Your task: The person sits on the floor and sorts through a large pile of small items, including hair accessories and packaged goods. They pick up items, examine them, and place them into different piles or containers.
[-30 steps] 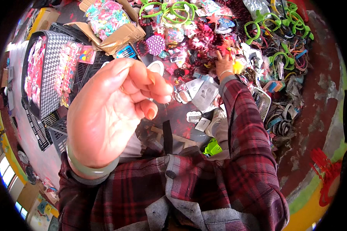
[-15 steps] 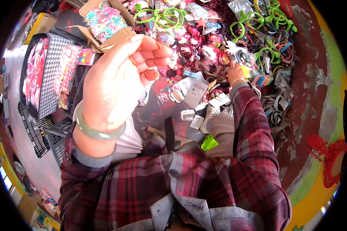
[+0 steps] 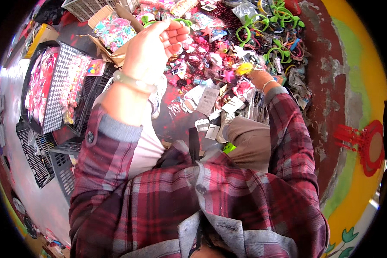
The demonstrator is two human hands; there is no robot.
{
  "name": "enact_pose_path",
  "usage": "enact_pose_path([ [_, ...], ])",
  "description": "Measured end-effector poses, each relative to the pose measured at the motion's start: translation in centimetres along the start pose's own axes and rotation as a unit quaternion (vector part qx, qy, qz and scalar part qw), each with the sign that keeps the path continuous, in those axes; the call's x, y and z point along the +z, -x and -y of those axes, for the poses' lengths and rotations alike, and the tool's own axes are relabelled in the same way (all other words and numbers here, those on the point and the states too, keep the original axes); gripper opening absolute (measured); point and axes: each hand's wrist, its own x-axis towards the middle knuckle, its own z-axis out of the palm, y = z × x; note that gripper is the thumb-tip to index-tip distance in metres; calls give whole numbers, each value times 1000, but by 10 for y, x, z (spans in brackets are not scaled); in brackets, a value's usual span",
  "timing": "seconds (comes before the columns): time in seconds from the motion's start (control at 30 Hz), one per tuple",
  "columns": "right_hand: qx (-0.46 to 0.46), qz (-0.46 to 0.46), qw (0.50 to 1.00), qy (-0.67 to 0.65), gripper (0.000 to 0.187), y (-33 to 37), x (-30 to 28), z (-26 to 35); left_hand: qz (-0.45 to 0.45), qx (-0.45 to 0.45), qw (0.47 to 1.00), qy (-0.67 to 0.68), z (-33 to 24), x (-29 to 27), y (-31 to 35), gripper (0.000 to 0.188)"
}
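My left hand [image 3: 152,48] is raised above the floor, fingers loosely curled and a little apart, with nothing visible in it. A pale bangle [image 3: 135,81] circles that wrist. Low at the right edge of a heap of hair accessories [image 3: 219,47] is my right hand [image 3: 262,79]. Its fingers are blurred and partly hidden among small items, so what they hold cannot be made out. Just left of them lies a fluffy yellow piece [image 3: 244,69], and below that a pink flower-like piece [image 3: 243,88]. Green headbands [image 3: 274,55] lie beyond this hand.
White cards [image 3: 233,105] and a grey card [image 3: 207,99] lie before my feet. To the left stand a houndstooth-patterned bin [image 3: 57,92] of pink packets, black crates [image 3: 66,161] and an open cardboard box [image 3: 124,53] of bagged colourful pieces. A red-brown strip [image 3: 327,107] runs along the right.
My left hand has moved up and away from me. My right hand has shifted right across the heap, and the yellow piece now lies left of it. The whole view has tilted slightly.
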Motion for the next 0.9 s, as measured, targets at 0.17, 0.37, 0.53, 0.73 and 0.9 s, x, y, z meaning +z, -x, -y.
enact_pose_path([
  [0.17, -21, -70, 996, -41, 30, 80, -29, 19, -10, 53, 998, -26, 7, -7, -11, 26],
  [0.37, -122, -73, 989, 27, 28, 150, -35, 41, -83, 85, 991, -57, 5, -24, -9, 29],
  [0.53, -67, -58, 986, -139, 26, 194, -28, 60, -99, 78, 990, -66, 7, -39, -15, 28],
  [0.73, -88, -47, 966, -239, 27, 243, -46, 61, -80, 70, 993, -53, 9, -34, -16, 24],
  [0.9, -82, 6, 978, -191, 22, 263, -82, 86, -57, 72, 993, -73, 13, -26, -21, 24],
])
